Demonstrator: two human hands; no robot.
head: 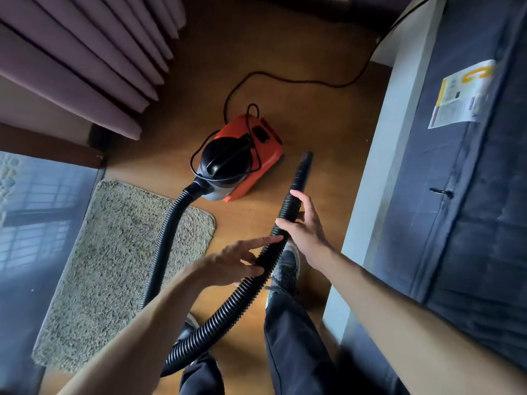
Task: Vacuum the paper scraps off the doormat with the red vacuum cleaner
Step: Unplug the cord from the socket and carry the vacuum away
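The red vacuum cleaner [248, 155] with a black top stands on the wooden floor, just beyond the doormat's far corner. Its black ribbed hose [228, 309] loops from the body down past my legs and up to my hands. My right hand [302, 226] is shut on the hose just below the black nozzle [302, 169], which points away from me above the floor. My left hand [239, 259] touches the hose lower down with fingers spread, not closed around it. The shaggy beige doormat [119, 266] lies at the left; I see no paper scraps on it.
A black power cord [285, 78] snakes over the floor behind the vacuum. Purple curtains [85, 52] hang at upper left, with a glass door [37, 223] below them. A dark blue mattress [467, 195] on a white frame fills the right. My shoes and dark trousers are below.
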